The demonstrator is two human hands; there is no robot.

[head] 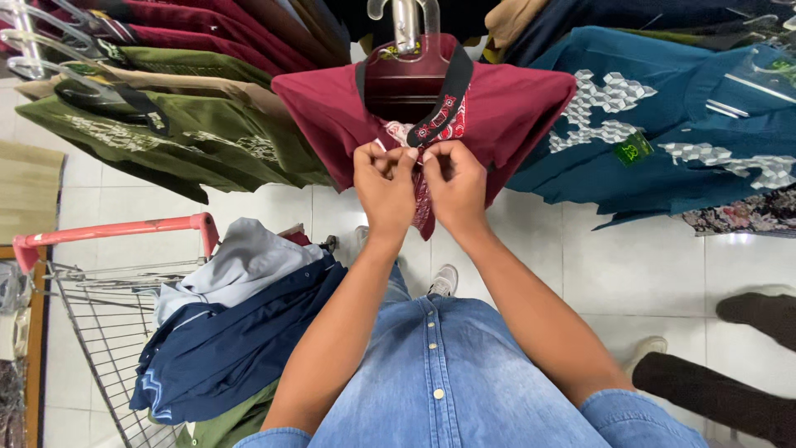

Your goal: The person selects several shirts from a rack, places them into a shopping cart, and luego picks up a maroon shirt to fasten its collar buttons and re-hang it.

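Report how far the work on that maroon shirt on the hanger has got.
Done: the maroon shirt hangs on its hanger. In hand: left hand and right hand pinch its patterned front placket, apparently at a button. Left: garments are piled over the trolley.

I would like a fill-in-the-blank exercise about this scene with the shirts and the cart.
1. Both hands, the left hand and the right hand, pinch the front of a ____ shirt on a hanger.
2. The cart has a handle coloured ____.
3. To the right of that shirt hangs a ____ shirt with a cube pattern.
4. The person wears a ____ shirt with buttons.

Missing words: red; red; teal; denim
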